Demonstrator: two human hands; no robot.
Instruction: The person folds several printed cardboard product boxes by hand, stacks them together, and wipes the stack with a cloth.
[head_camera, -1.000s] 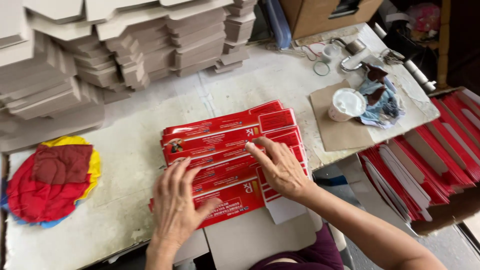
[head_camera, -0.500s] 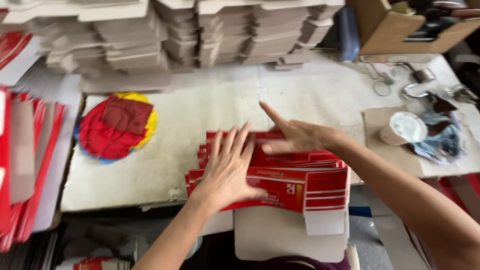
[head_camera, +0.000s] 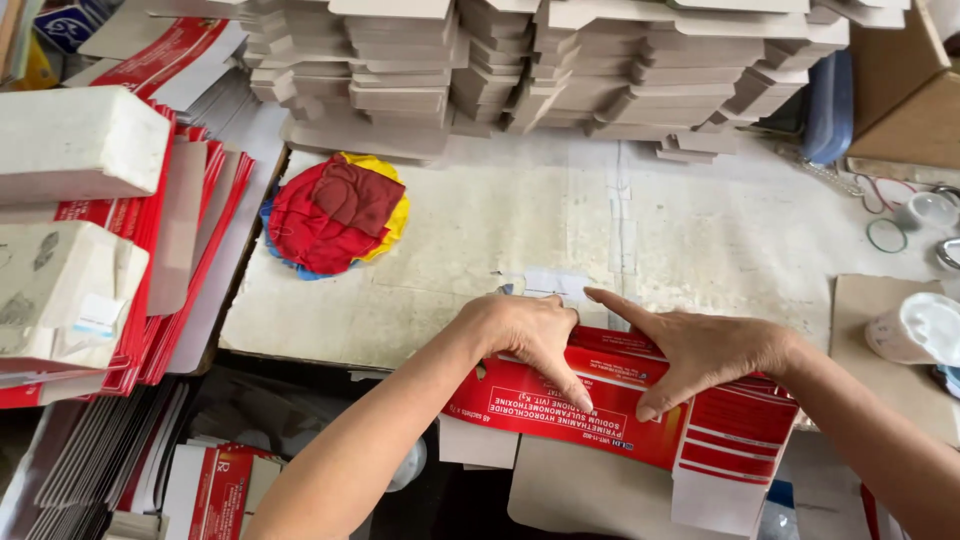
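A stack of flat red carton blanks (head_camera: 600, 405) lies at the near edge of the worn white table (head_camera: 500, 230), partly overhanging it. My left hand (head_camera: 530, 335) grips the stack's upper left part, fingers curled down over the top blank. My right hand (head_camera: 695, 350) presses on the stack from the right, index finger pointing left, thumb down on the red face. White tabs of the blanks hang at the lower right.
A red, yellow and blue cloth pad (head_camera: 335, 215) lies at the table's left. Piles of grey folded cardboard (head_camera: 540, 70) line the back. More red blanks and white blocks (head_camera: 90, 260) stand at the left. A white cup (head_camera: 915, 330) and rubber bands (head_camera: 885, 235) lie right.
The view has swung left and the stack now sits nearer the table's front edge. Both hands have gone from lying flat on the spread blanks to gripping them squared together.
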